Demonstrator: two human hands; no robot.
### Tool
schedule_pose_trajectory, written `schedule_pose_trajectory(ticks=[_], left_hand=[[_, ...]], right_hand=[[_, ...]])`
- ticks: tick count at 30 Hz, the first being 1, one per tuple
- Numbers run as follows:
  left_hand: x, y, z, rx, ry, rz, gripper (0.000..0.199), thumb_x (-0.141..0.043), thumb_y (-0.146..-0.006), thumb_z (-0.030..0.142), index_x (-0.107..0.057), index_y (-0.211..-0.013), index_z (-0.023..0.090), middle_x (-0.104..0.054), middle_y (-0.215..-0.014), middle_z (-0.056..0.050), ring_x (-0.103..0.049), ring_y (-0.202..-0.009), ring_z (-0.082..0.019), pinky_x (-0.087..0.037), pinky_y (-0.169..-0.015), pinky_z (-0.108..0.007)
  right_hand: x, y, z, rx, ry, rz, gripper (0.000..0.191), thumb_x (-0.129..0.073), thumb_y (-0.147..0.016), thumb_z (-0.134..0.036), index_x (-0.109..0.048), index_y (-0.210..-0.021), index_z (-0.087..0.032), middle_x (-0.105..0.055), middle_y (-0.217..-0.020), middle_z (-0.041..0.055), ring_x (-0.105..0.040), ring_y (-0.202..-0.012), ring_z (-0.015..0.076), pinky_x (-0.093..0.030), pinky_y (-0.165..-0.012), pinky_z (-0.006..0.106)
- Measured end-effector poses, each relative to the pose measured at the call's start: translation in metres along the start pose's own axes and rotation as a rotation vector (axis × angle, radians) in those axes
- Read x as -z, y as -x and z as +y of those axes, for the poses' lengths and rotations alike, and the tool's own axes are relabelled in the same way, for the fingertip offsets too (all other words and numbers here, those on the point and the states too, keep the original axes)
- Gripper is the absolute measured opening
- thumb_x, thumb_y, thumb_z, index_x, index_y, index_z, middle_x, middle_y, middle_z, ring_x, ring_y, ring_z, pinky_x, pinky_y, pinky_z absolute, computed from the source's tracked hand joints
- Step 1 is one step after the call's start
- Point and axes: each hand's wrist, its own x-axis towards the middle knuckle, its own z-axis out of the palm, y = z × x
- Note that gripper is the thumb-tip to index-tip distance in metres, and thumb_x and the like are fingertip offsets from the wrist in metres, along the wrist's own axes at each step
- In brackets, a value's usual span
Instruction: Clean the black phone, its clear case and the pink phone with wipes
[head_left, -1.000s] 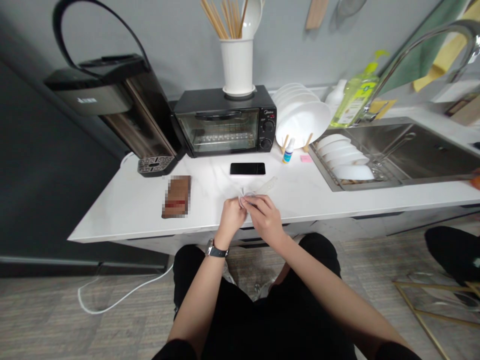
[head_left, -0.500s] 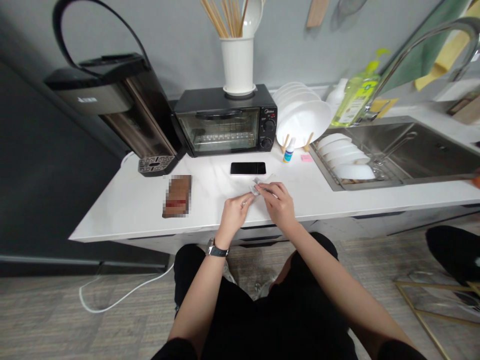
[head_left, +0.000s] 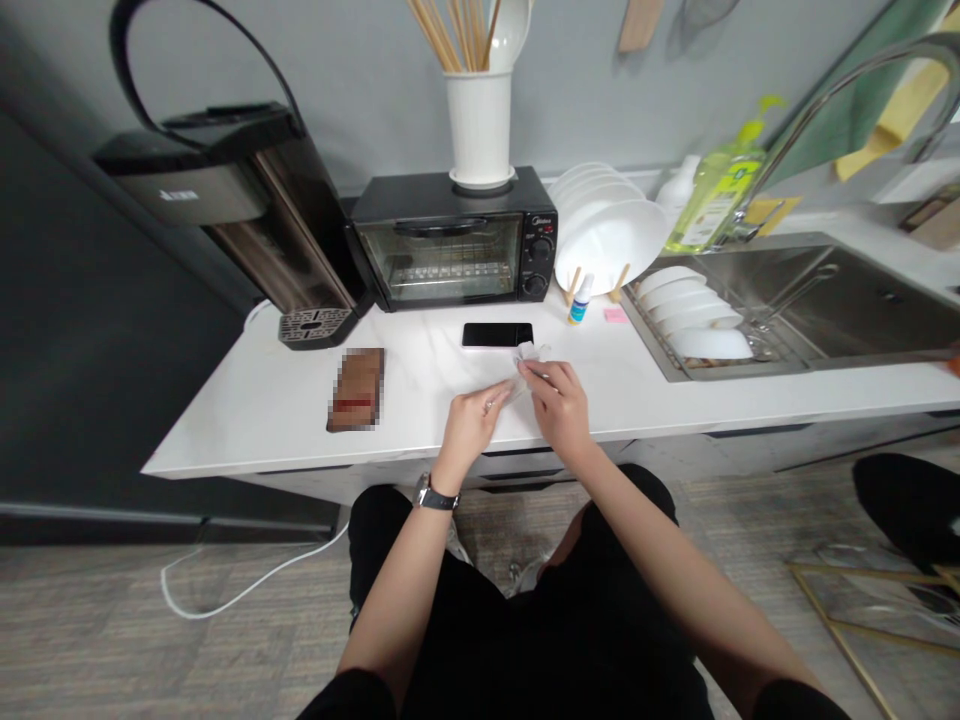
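Desk (head_left: 255, 420) white w/ faint grey veining; wall (head_left: 600, 90) plain grey. Oven (head_left: 450, 240) & phone (head_left: 498, 335) blk. Plates (head_left: 611, 245) & utensil pot (head_left: 480, 130) white. Soap btl (head_left: 709, 195) yellow-grn. Spray btl (head_left: 580, 303) white w/ blue label. Sticky note (head_left: 616, 315) pink. Sleeves (head_left: 352, 695) blk. Floor (head_left: 247, 660) streaky grey-brn. Cord (head_left: 255, 578) white. Hanging cloth (head_left: 896, 115) yellow.

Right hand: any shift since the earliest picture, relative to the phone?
Yes. The right hand has moved rightward and farther in over the counter; its fingertips, then below the middle of the phone, are now closer to it, by its right end.
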Motion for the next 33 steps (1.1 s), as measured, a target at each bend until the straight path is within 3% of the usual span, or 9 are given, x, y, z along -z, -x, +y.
schedule_pose_trajectory(ticks=[4,7,12,15,17,19,24,29,33], left_hand=[[0.000,0.000,-0.006,0.009,-0.122,0.023,0.030,-0.053,-0.098,0.012,-0.070,-0.073,0.017,-0.076,-0.069,-0.005,-0.070,-0.061,-0.018,-0.052,-0.063,-0.026],[-0.001,0.000,-0.009,-0.003,-0.145,0.037,0.032,-0.052,-0.090,0.005,-0.058,-0.062,0.018,-0.067,-0.059,-0.004,-0.060,-0.053,-0.015,-0.042,-0.057,-0.025],[0.000,0.000,-0.005,0.006,-0.115,0.026,0.033,-0.052,-0.098,0.014,-0.066,-0.069,0.017,-0.070,-0.062,-0.003,-0.064,-0.057,-0.015,-0.047,-0.060,-0.024],[0.001,0.000,0.000,0.032,-0.053,-0.012,0.028,-0.053,-0.105,0.027,-0.079,-0.098,0.019,-0.083,-0.090,-0.006,-0.078,-0.080,-0.020,-0.059,-0.078,-0.028],[0.001,0.000,0.001,0.038,-0.006,-0.025,0.029,-0.054,-0.107,0.031,-0.080,-0.116,0.022,-0.083,-0.116,-0.006,-0.080,-0.104,-0.024,-0.062,-0.093,-0.033],[0.000,0.000,0.000,0.033,0.017,-0.019,0.030,-0.054,-0.107,0.031,-0.079,-0.122,0.024,-0.080,-0.126,-0.004,-0.078,-0.115,-0.026,-0.063,-0.099,-0.036],[-0.001,0.002,-0.002,0.008,0.002,0.004,0.028,-0.055,-0.107,0.032,-0.078,-0.121,0.025,-0.081,-0.123,-0.004,-0.080,-0.108,-0.025,-0.066,-0.091,-0.036],[-0.001,0.000,0.001,0.084,0.008,0.056,0.020,-0.062,-0.102,0.024,-0.064,-0.122,0.023,-0.082,-0.112,-0.006,-0.080,-0.103,-0.020,-0.062,-0.092,-0.032],[0.006,-0.003,0.005,0.109,0.075,0.185,0.010,-0.068,-0.097,0.025,-0.062,-0.104,0.021,-0.079,-0.106,-0.006,-0.078,-0.101,-0.018,-0.061,-0.091,-0.030]], right_hand=[[-0.009,0.010,-0.035,0.073,-0.065,-0.030,0.052,-0.053,-0.102,-0.006,-0.066,-0.146,-0.030,-0.076,-0.125,0.0093,-0.064,-0.115,0.0260,-0.064,-0.094,0.045],[-0.011,0.014,-0.043,0.092,-0.067,-0.053,0.051,-0.054,-0.102,-0.006,-0.065,-0.146,-0.031,-0.075,-0.126,0.0089,-0.065,-0.116,0.0257,-0.065,-0.095,0.044],[-0.003,0.011,-0.027,0.131,-0.070,-0.081,0.052,-0.056,-0.102,-0.005,-0.067,-0.144,-0.034,-0.075,-0.126,0.0068,-0.065,-0.114,0.0243,-0.065,-0.092,0.041],[0.002,0.004,-0.005,0.069,-0.053,-0.075,0.053,-0.055,-0.101,-0.006,-0.068,-0.143,-0.035,-0.075,-0.126,0.0066,-0.064,-0.113,0.0243,-0.064,-0.090,0.041],[0.007,-0.004,0.016,0.003,-0.016,-0.067,0.051,-0.053,-0.101,-0.006,-0.070,-0.140,-0.034,-0.075,-0.126,0.0071,-0.064,-0.111,0.0247,-0.063,-0.090,0.042],[0.014,-0.012,0.040,-0.076,0.031,-0.046,0.048,-0.051,-0.099,-0.004,-0.076,-0.132,-0.030,-0.076,-0.122,0.0089,-0.064,-0.108,0.0260,-0.061,-0.092,0.046],[0.035,-0.012,0.080,-0.285,-0.003,0.080,0.038,-0.055,-0.089,-0.007,-0.083,-0.111,-0.021,-0.078,-0.109,0.0115,-0.068,-0.099,0.0274,-0.061,-0.089,0.048],[0.040,-0.003,0.078,-0.381,-0.084,0.172,0.035,-0.056,-0.088,-0.014,-0.082,-0.110,-0.020,-0.077,-0.109,0.0118,-0.070,-0.092,0.0249,-0.060,-0.081,0.043],[0.038,-0.006,0.077,-0.415,-0.123,0.166,0.033,-0.056,-0.089,-0.018,-0.081,-0.110,-0.019,-0.077,-0.107,0.0117,-0.070,-0.090,0.0235,-0.059,-0.074,0.038]])
